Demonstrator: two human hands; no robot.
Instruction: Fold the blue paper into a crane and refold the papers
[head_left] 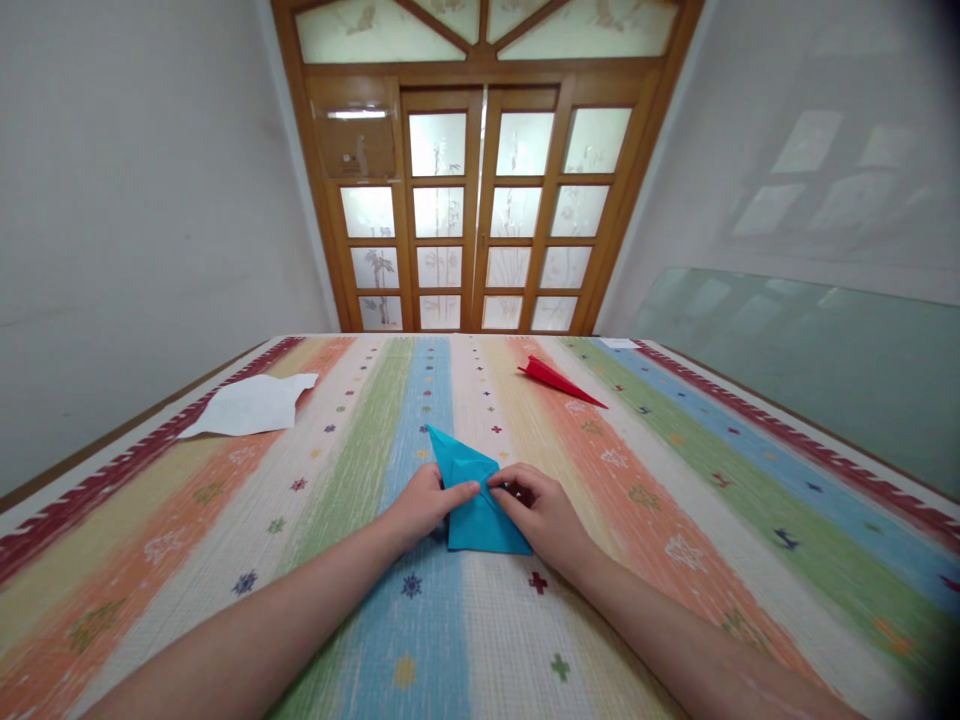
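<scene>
Grips folded blue paper (484, 525) midway btwn L & R edges of table (315, 630), well short of far edge, w/ L hand (421, 500) at its left side, thumb on top, & pinches its right side w/ R hand (551, 515). Has red folded paper (559, 381) beyond, R of centre twd far edge, plus white sheet (251, 405) by L edge, twd far L corner

Hands: two, left hand (426, 500), right hand (543, 512). Blue folded paper (481, 528): one, between them. Red folded paper (559, 381): one, beyond right hand. Large white sheet (251, 405): one, beyond left. Tablecloth (510, 650): one, underneath.
</scene>
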